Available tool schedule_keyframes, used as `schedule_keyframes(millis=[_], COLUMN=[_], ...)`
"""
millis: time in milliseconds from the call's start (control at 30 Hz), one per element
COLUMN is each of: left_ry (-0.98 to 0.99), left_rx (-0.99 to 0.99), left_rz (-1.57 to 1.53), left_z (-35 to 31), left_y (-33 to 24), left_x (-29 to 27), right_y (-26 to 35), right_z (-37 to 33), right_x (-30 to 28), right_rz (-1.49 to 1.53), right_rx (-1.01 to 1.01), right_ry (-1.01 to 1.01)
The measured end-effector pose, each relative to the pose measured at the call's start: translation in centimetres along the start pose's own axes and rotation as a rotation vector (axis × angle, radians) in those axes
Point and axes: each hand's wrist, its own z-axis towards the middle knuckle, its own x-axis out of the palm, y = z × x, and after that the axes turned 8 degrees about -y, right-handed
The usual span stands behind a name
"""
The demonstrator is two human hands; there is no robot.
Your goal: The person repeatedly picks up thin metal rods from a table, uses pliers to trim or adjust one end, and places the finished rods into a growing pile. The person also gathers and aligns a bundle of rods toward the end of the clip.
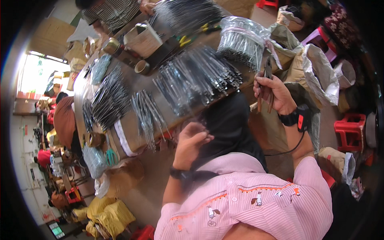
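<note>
The pliers look dull metal, the strips glossy metal, the wrap shiny plastic.

Brown-handled pliers — beside one thin rod

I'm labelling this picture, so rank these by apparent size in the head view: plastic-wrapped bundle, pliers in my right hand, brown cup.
Largest to smallest:
1. Plastic-wrapped bundle
2. Pliers, slim, but clearly longer than the cup is wide
3. Brown cup
</note>
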Motion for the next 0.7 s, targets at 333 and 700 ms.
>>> schedule_keyframes(millis=[333, 700], left_ry=[0.125, 0.164], left_rx=[0.17, 0.278], left_rz=[0.061, 0.084], left_z=[0.5, 0.9], left_y=[0.0, -0.1], left_x=[3.2, 2.4], right_y=[-6.1, -9.5], right_z=[-3.4, -4.1], right_x=[7.4, 8.5], right_rz=[-0.294, -0.411], right_rx=[-0.267, -0.226], right_ry=[0.019, 0.062])
